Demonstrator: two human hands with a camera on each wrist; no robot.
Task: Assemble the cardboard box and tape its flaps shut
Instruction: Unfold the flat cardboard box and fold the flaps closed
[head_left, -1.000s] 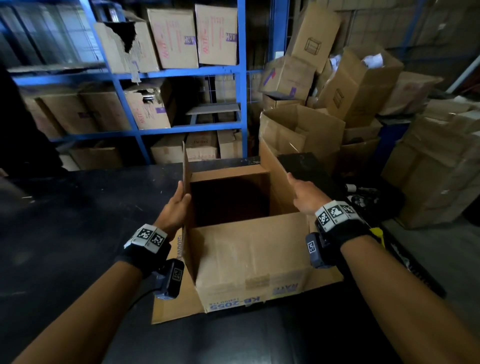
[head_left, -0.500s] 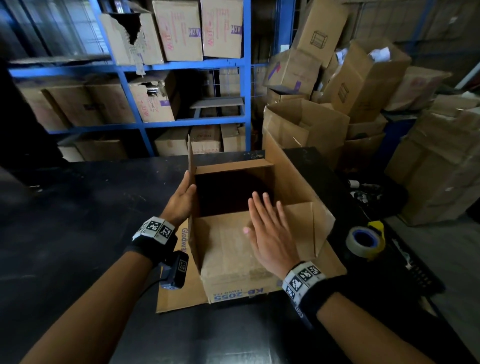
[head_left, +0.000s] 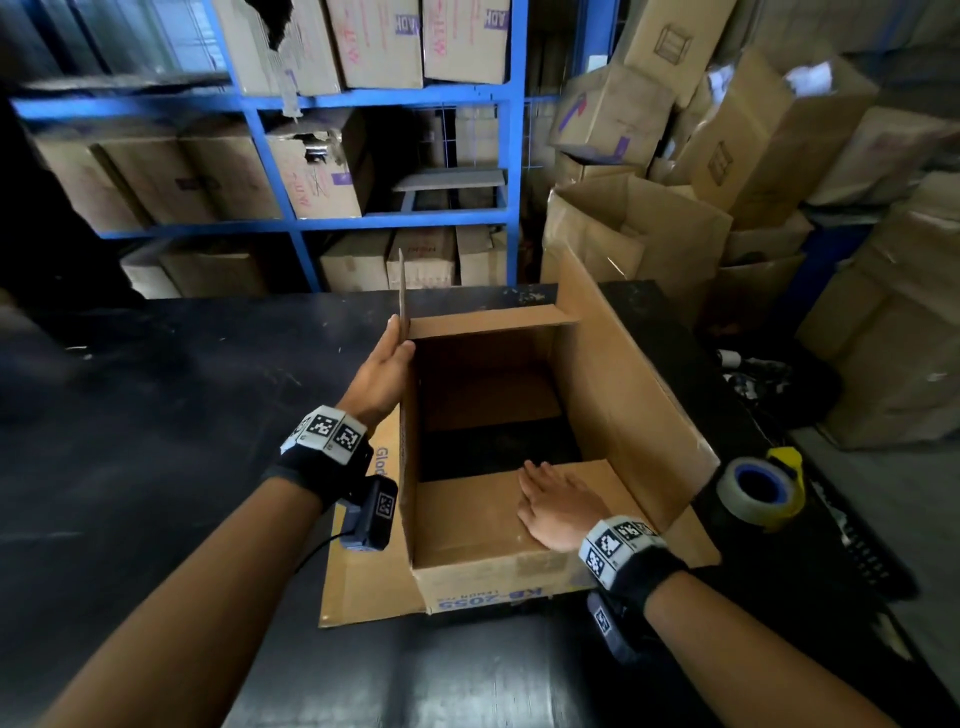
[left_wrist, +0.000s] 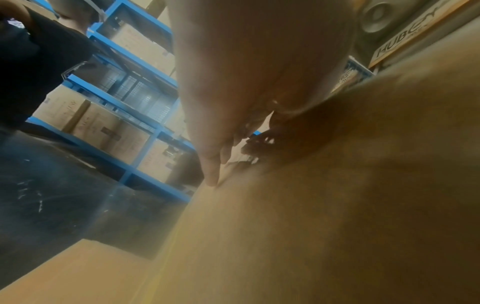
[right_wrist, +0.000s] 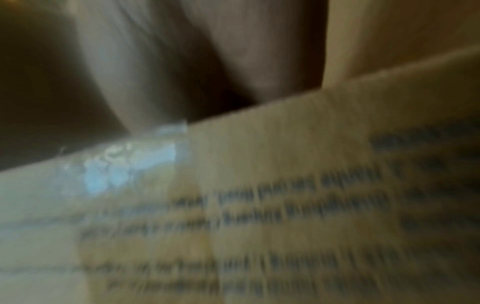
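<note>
1. Blue print on the near wall of the cardboard box (head_left: 483, 582) reads "KB-2055", upside down in the head view, with a smaller line above it too small to read. On the spread-out left flap, blue letters "Glod…" show beside the left wrist; the rest is hidden.
2. In the left wrist view, a box on the blue shelving (head_left: 511, 156) at the upper right carries the word "HUBEX". Cartons on the shelves in the head view bear red and purple lettering that cannot be made out.
3. The right wrist view shows rows of dark print on cardboard, too blurred to read, plus a glossy strip of clear tape.
4. The box is plain brown corrugated card, standing open-topped on the dark desk (head_left: 156, 415), in the middle of the head view. Its right flap leans outward, the far flap folds inward, and the left flap stands upright.
5. The left hand (head_left: 382, 366) lies against the outside of the upright left flap, fingers straight, thumb at the flap's edge.
6. The right hand (head_left: 558, 506) presses flat, fingers extended, on the near flap, which is folded down into the opening.
7. A tape roll (head_left: 756, 486) with a blue core and yellow dispenser sits on the desk just right of the box.
</note>
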